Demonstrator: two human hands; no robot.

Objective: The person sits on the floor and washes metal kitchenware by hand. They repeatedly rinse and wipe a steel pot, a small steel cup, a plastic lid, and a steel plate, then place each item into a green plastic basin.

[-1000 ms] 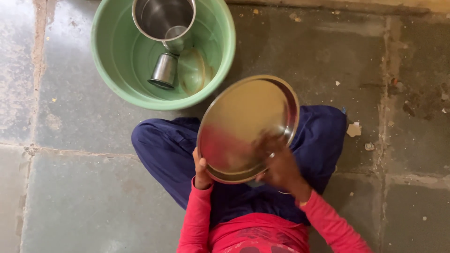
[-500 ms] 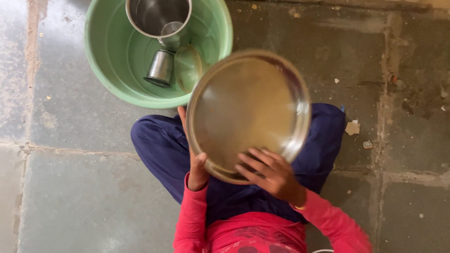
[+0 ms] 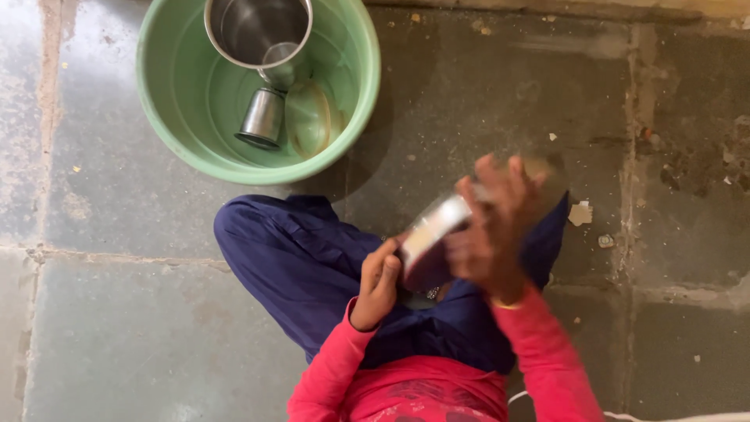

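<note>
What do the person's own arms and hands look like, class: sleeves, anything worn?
Both arms wear long, close-fitting red sleeves reaching the wrists. The left hand is bare. The right hand is bare too, motion-blurred, with a thin yellowish bangle at the wrist. No gloves are visible.

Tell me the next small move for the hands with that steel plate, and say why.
Probably steady the steel plate before anything else. It is tipped nearly edge-on and blurred over the lap, with the right hand spread across it and the left hand at its lower rim. The green tub, holding a steel pot and a steel cup, sits apart, ahead on the stone floor.
</note>
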